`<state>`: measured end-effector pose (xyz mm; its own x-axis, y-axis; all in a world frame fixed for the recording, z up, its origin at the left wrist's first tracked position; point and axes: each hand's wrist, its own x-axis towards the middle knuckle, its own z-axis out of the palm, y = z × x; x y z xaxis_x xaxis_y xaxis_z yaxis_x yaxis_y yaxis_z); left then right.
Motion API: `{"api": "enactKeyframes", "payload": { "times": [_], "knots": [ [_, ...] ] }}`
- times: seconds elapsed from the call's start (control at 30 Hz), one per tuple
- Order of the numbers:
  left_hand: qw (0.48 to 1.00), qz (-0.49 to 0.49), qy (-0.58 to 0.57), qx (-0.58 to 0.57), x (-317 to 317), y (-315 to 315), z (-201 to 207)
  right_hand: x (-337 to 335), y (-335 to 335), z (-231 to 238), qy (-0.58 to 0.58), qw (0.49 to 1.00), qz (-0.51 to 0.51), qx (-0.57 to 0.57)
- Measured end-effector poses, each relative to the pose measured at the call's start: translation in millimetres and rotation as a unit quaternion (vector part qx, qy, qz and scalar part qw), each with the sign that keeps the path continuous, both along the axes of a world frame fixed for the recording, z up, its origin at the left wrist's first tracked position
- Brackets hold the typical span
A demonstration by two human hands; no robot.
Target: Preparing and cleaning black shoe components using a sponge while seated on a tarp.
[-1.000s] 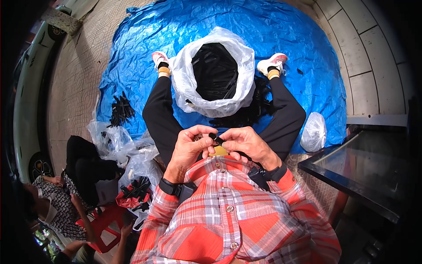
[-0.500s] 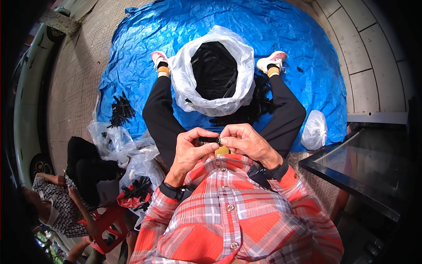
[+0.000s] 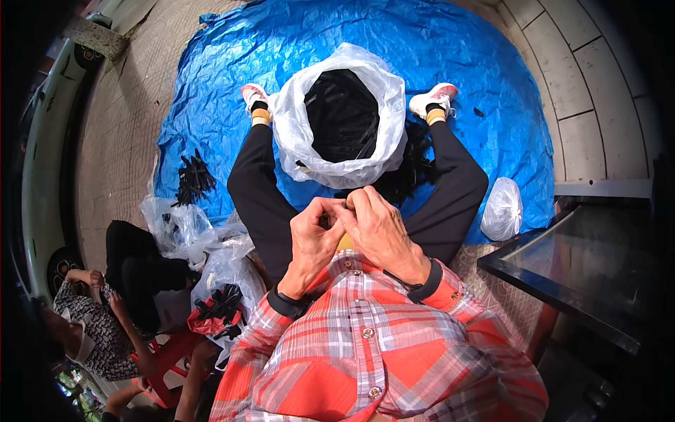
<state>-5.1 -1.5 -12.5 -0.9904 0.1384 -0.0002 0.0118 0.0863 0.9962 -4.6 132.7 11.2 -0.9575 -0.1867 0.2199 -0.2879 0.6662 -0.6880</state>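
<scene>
Above my lap, my left hand (image 3: 316,239) and my right hand (image 3: 383,235) meet, fingers pinched together. A small black strip (image 3: 325,221) shows only as a dark bit inside my left fingers; my hands cover most of it. Whatever lies between my right fingertips is hidden. Beyond my hands, between my feet, stands a large clear plastic bag (image 3: 290,137) with its mouth rolled open. Many black strips (image 3: 341,112) fill it. More black pieces (image 3: 415,165) lie on the sheet at the bag's right side, partly behind it and my hands.
A blue tarp (image 3: 485,84) covers the ground. At left lie a black bundle (image 3: 193,179) and crumpled clear bags (image 3: 176,228). A tied bag (image 3: 503,209) sits right, beside a dark-framed glass panel (image 3: 562,267). Another person (image 3: 105,323) sits near a red stool (image 3: 165,362).
My right hand has turned over, its fingers now raised and closed against my left fingertips. The black strip, plainly visible before, is mostly covered.
</scene>
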Motion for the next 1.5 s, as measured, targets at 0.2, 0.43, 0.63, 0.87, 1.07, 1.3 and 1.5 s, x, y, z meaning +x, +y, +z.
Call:
{"api": "enactKeyframes", "payload": {
  "times": [0.2,0.43,0.63,0.87,1.07,1.3,1.5],
  "knots": [
    [0.993,0.039,-0.055,0.092,2.0,12.6,11.1,-2.4,-2.7,-15.6,-0.056,0.958,-0.109,-0.261],
    [0.936,0.013,-0.148,0.320,-1.7,11.5,4.3,-1.0,4.0,-9.0,-0.317,0.754,-0.080,-0.569],
    [0.885,-0.062,-0.292,0.358,-6.8,-0.6,3.7,4.9,8.0,-10.8,-0.102,0.959,-0.045,-0.261],
    [0.902,-0.016,-0.294,0.316,-0.8,5.8,14.6,5.4,16.0,-3.7,-0.238,0.896,-0.063,-0.369],
    [0.911,0.018,-0.280,0.303,1.7,9.4,22.0,8.1,16.4,-0.2,-0.269,0.852,-0.049,-0.447],
    [0.932,0.026,-0.246,0.266,3.5,11.5,27.5,7.7,17.0,-4.0,-0.307,0.777,-0.030,-0.549],
    [0.948,0.032,-0.229,0.221,7.0,9.8,26.3,8.0,16.8,2.3,-0.261,0.862,-0.034,-0.434]
  ]
}}
